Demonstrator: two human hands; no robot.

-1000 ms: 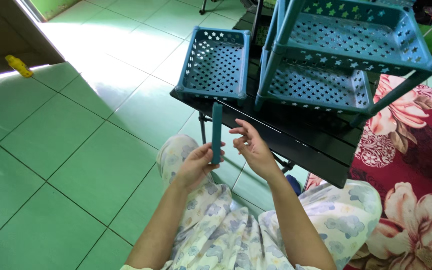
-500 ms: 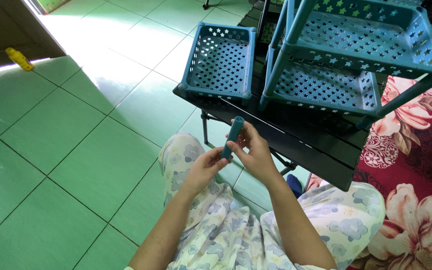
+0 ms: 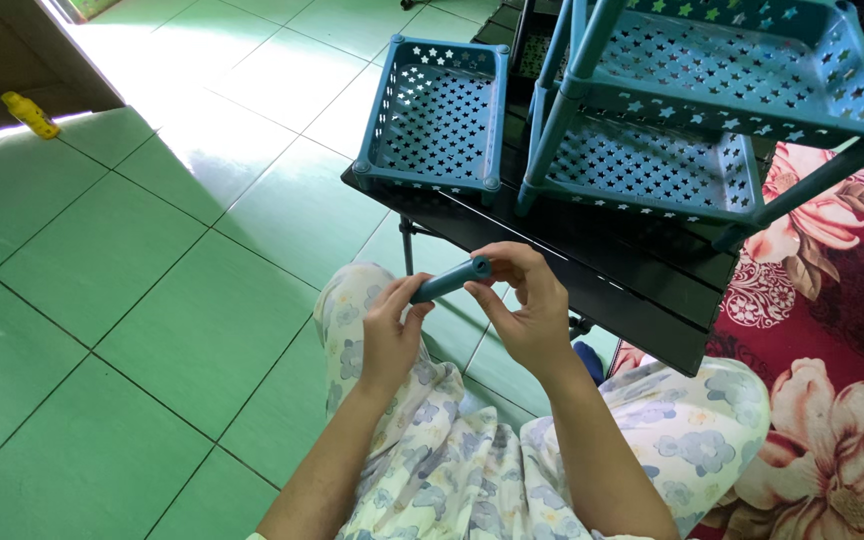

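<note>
A short teal plastic tube (image 3: 449, 280) lies nearly level between my two hands, above my lap. My left hand (image 3: 392, 330) grips its lower left end. My right hand (image 3: 524, 305) pinches the upper right end, where the round opening shows. Just beyond, on a low black table (image 3: 612, 275), stands a loose teal tray (image 3: 437, 110) with star-shaped holes. Beside that tray stands a teal rack (image 3: 672, 110) of two such trays joined by tubes of the same kind.
Green floor tiles spread to the left, and a small yellow object (image 3: 30, 114) lies by a doorway at the far left. A red flowered rug (image 3: 832, 330) covers the floor on the right. My legs in flowered trousers fill the lower middle.
The tube stood upright in my left hand a second ago. My right hand has closed on its top and both hands have tipped it down to nearly level.
</note>
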